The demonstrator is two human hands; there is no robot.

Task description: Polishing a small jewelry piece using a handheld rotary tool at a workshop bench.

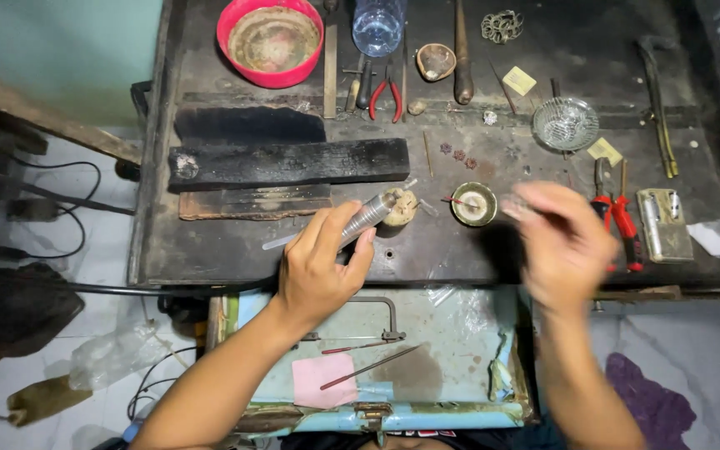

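Observation:
My left hand (322, 262) grips a ribbed silver metal handpiece (368, 214) that points up and right toward a small round pale lump (402, 206) on the dark workbench (210, 250). My right hand (564, 246) is blurred with motion to the right, fingers bunched near a small round brass dish (474, 204). Whether it pinches anything I cannot tell. A thin red-tipped stick lies across that dish.
A red bowl (270, 42), a clear bottle (377, 25), red-handled pliers (385, 96), a wire mesh dish (565, 123) and red cutters (618, 218) lie on the bench. Charred black blocks (289, 162) sit at left. An open pale-blue drawer (460, 333) below holds a saw frame and rods.

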